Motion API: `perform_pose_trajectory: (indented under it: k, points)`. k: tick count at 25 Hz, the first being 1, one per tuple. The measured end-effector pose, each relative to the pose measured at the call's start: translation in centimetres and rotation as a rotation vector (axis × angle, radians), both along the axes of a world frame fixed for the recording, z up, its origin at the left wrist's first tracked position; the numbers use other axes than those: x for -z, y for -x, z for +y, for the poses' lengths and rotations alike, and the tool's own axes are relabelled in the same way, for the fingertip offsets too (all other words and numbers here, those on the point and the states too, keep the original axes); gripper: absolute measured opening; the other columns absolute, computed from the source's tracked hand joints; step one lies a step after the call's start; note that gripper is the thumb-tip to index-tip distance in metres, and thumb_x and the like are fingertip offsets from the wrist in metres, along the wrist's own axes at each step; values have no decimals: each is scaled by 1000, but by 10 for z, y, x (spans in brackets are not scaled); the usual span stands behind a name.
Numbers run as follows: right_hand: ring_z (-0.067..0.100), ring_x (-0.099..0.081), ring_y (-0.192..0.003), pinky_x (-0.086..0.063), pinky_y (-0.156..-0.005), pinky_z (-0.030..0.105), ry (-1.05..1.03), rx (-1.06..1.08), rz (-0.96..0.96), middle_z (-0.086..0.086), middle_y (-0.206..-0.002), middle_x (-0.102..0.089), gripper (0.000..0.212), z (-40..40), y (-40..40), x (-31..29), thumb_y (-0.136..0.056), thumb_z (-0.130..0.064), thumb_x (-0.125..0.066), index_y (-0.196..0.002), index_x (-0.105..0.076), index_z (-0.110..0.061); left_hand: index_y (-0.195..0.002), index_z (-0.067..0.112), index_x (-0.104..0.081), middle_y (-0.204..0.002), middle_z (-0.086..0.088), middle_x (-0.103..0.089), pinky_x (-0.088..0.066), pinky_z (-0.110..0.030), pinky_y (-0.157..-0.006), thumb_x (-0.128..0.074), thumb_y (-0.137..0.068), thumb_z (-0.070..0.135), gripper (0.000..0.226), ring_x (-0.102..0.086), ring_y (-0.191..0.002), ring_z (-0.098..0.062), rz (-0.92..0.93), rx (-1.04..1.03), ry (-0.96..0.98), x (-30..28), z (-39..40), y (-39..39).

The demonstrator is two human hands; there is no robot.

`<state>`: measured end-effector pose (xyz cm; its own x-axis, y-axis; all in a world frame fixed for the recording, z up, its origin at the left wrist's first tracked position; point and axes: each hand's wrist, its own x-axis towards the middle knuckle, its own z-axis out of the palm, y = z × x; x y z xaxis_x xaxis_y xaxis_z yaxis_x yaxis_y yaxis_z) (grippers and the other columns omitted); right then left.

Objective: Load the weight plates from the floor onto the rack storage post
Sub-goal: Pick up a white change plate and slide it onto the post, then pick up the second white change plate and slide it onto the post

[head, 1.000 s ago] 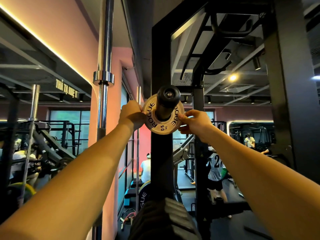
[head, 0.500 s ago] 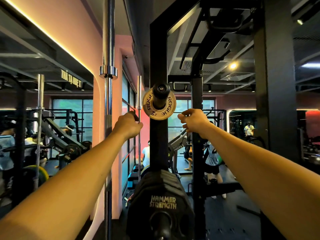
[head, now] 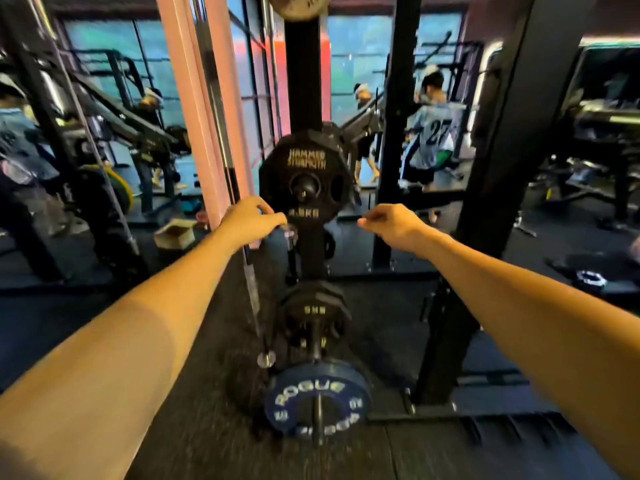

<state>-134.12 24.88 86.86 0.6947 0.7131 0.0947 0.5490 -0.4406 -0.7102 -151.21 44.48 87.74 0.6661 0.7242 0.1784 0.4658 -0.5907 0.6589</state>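
Observation:
The small tan Rogue plate [head: 299, 6] hangs on the top storage post, cut off by the frame's upper edge. Below it a black Hammer Strength plate [head: 306, 161] sits on a middle post of the black rack upright [head: 303, 74]. Lower down hang a smaller black plate [head: 313, 308] and a blue Rogue plate [head: 317, 400]. My left hand [head: 251, 220] hovers with loosely curled fingers just left of the Hammer Strength plate and holds nothing. My right hand [head: 389, 223] hangs empty to its right, fingers relaxed.
A barbell [head: 239, 216] stands upright against the pink pillar [head: 204, 109] on the left. Another black rack column [head: 485, 209] rises on the right. A cardboard box [head: 175, 233] lies on the dark floor. People stand in the background among the machines.
Both hands let go of the tan plate on the top post and dropped to the level of the Hammer Strength plate. My view tilted down toward the lower posts and floor.

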Motion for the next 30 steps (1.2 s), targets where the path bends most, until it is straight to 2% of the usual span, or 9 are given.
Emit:
perform_pose_trajectory:
  k: [2, 4, 8, 10, 12, 15, 20, 25, 30]
  points:
    - [16, -55, -84, -42, -70, 27, 72, 43, 90, -1, -95, -60, 34, -26, 21, 65, -91, -39, -60, -114, -62, -14, -86, 17, -65, -79, 1, -58, -41, -30, -70, -69, -81, 42, 25, -55, -80, -20, 114, 57, 77, 62, -26, 22]
    - [17, -57, -85, -44, -71, 28, 151, 82, 180, 4, -101, -63, 38, -57, 47, 139, -89, -40, -62, -114, -64, -11, -90, 19, -67, -84, 3, -61, -44, -32, -76, -69, -81, 45, 28, -57, -85, -17, 261, 116, 140, 131, -51, 43]
    - [25, -60, -111, -45, -92, 31, 369, 108, 318, 11, -119, -66, 38, -127, 119, 268, -89, -34, -64, -116, -66, -8, -89, 20, -66, -88, 0, -61, -39, -31, -72, -67, -82, 46, 26, -55, -80, -15, 563, 213, 347, 256, -107, 94]
    - [27, -59, -115, -44, -93, 32, 475, 101, 402, 12, -121, -65, 37, -162, 160, 313, -90, -31, -63, -119, -64, -7, -93, 19, -65, -90, 0, -60, -39, -32, -72, -65, -83, 48, 30, -54, -82, -16, 709, 248, 455, 306, -132, 121]
    - [26, -60, -113, -46, -90, 32, 533, 142, 526, 10, -117, -66, 35, -196, 202, 349, -91, -30, -61, -118, -64, -7, -100, 22, -65, -93, 7, -58, -41, -33, -78, -63, -83, 53, 35, -54, -95, -16, 842, 288, 535, 347, -155, 145]
    - [30, -59, -111, -45, -87, 34, 613, 226, 674, 15, -118, -64, 37, -245, 260, 390, -93, -32, -58, -117, -62, -4, -108, 24, -63, -98, 9, -54, -40, -33, -83, -61, -84, 52, 37, -50, -101, -17, 993, 415, 561, 395, -193, 174]
    - [30, -54, -119, -43, -93, 31, 664, 424, 832, 15, -130, -59, 45, -309, 318, 419, -94, -37, -55, -126, -56, -4, -111, 25, -61, -106, 6, -59, -44, -35, -90, -62, -82, 54, 41, -53, -109, -18, 1148, 679, 477, 426, -245, 167]
    - [30, -53, -121, -41, -97, 33, 521, 724, 925, 15, -133, -57, 48, -385, 332, 426, -93, -37, -57, -128, -54, -5, -116, 20, -60, -106, 1, -59, -38, -29, -84, -64, -83, 50, 45, -53, -105, -18, 1190, 958, 320, 428, -327, 105]
    - [29, -51, -125, -40, -99, 34, 388, 938, 986, 14, -136, -54, 51, -480, 319, 434, -93, -39, -57, -131, -52, -5, -117, 20, -61, -114, 0, -61, -39, -29, -87, -65, -81, 51, 48, -54, -114, -21, 1217, 1213, 123, 433, -446, 30]
